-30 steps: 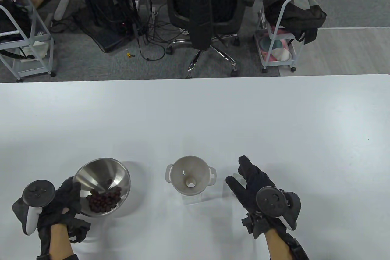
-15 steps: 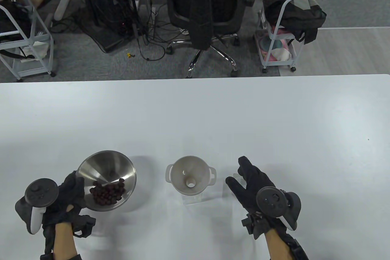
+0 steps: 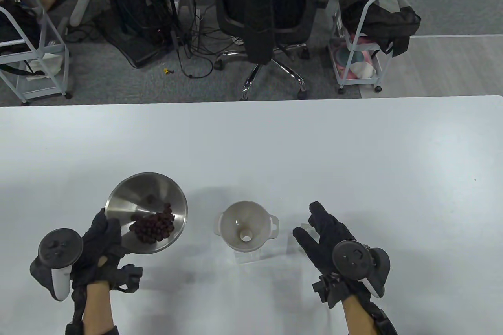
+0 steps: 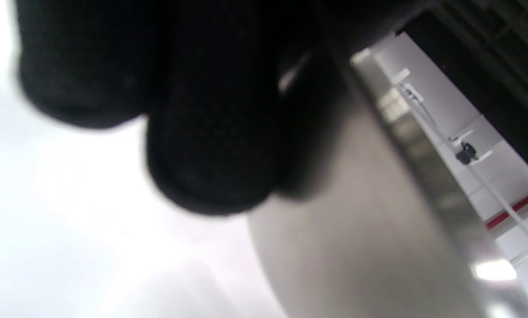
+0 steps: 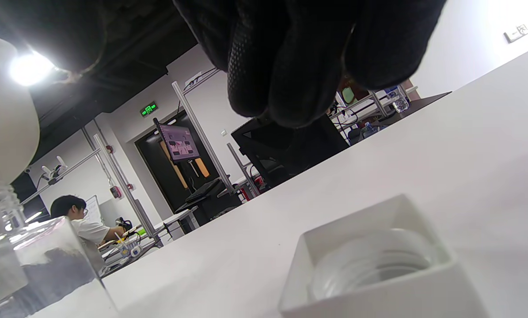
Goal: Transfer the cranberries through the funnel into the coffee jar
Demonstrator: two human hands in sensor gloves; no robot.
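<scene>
**Cranberries on their way to the funnel**

Cranberries [image 3: 152,226] lie heaped at the low side of the steel bowl [image 3: 147,211], which I have off the table and tipped toward me. My left hand [image 3: 98,250] holds it by the near rim, thumb over the edge and fingers [image 4: 210,145] curled under the outside wall, so the berries sit against my grip rather than spilling early. The bowl is left of the funnel [image 3: 245,226] and not yet over it.

The funnel stands in the neck of the clear jar [image 3: 251,255], mouth up, its hole open and nothing in it; I judge that keeps the target wide for the pour. The jar's square lid [image 5: 378,265] lies upside down on the table [image 3: 275,146] just right of the jar, under my right hand [image 3: 330,238]. That hand hovers with fingers loosely spread, holding nothing, near enough to steady the jar if pouring nudges it.
</scene>
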